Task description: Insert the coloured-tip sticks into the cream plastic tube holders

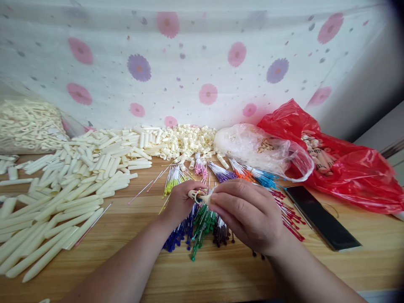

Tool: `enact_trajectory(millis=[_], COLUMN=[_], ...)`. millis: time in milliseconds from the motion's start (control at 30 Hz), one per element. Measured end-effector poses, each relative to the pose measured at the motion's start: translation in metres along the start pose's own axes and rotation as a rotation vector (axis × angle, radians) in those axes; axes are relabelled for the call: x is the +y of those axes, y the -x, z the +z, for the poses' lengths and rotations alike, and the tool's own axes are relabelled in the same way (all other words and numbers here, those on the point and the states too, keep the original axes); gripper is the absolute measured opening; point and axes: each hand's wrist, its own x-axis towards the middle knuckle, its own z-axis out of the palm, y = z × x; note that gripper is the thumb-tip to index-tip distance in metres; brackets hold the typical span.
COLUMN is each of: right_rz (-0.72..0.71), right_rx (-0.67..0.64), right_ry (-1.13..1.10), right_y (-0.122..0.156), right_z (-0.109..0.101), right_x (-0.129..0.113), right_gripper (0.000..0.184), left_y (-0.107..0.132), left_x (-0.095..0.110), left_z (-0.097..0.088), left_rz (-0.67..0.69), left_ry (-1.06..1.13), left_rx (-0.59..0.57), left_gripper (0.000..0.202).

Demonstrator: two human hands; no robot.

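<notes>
Above the middle of the table, my left hand (181,202) is closed round a short cream plastic barrel (192,195) with slots, its open end showing dark and coloured bits inside. My right hand (251,210) pinches a small pale piece (206,199) against that open end; fingers hide most of it. Under both hands fan out bundles of thin white sticks with coloured tips: dark blue (179,235), green (202,227), dark brown (221,233) and red (290,216). Behind them lie yellow-green (174,180), pink (200,166), purple (222,171), orange (241,171) and blue bundles (265,178).
Long cream tubes (69,210) heap on the left, with short slotted barrels (189,141) at the back. A clear bag (28,126) of cream parts stands far left. On the right are a white plastic bag (240,141), a red bag (356,172) and a black phone (322,219).
</notes>
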Motion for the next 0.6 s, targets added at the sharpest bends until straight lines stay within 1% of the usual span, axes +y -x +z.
enact_trajectory(millis=[200,267,367,500,600], right_rz=[-0.005,0.015,0.079,0.162,0.230], right_rx=[-0.044,-0.045,-0.010,-0.018,-0.039], right_ry=[0.000,0.007,-0.004,-0.106,-0.152], right_y=[0.005,0.006,0.008,0.008,0.007], right_z=[0.011,0.015,0.022,0.026,0.025], right_x=[0.005,0.006,0.009,0.014,0.020], right_gripper=[0.015,0.014,0.009,0.005,0.006], left_y=[0.000,0.000,0.001,0.002,0.003], left_x=[-0.002,-0.005,-0.010,-0.014,-0.012], left_z=[0.001,0.002,0.004,0.003,0.002], left_rz=[0.018,0.014,-0.003,-0.055,-0.087], left_ry=[0.021,0.043,0.042,-0.079,-0.200], left_rx=[-0.025,-0.033,-0.071,-0.143,-0.168], left_gripper=[0.012,0.012,0.015,0.018,0.021])
